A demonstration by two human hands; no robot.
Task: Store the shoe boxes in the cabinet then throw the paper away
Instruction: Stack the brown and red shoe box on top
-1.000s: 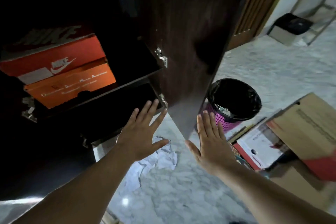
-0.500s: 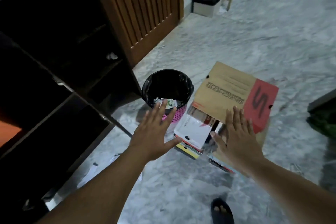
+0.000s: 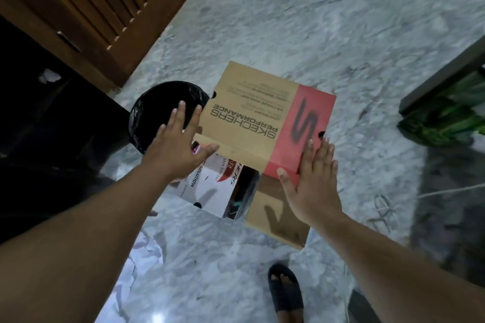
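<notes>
A brown and red Skechers shoe box (image 3: 252, 123) tops a stack on the marble floor, over a white and red shoe box (image 3: 210, 191) and a plain brown box (image 3: 278, 220). My left hand (image 3: 175, 149) reaches with spread fingers to the top box's left edge, thumb near its lower corner. At the box's red right end, my right hand (image 3: 312, 178) is flat with straight fingers. Crumpled white paper (image 3: 141, 265) lies on the floor under my left forearm. The dark cabinet (image 3: 39, 139) stands open at the left.
A bin with a black liner (image 3: 154, 115) stands left of the stack, behind my left hand. A slatted wooden door (image 3: 105, 2) fills the top left. My sandalled foot (image 3: 286, 288) is at the bottom. A dark frame with green bags (image 3: 446, 113) sits at the right.
The view swung from the cabinet shelves with orange boxes to the floor stack. Both hands moved forward and now sit at the two ends of the Skechers box.
</notes>
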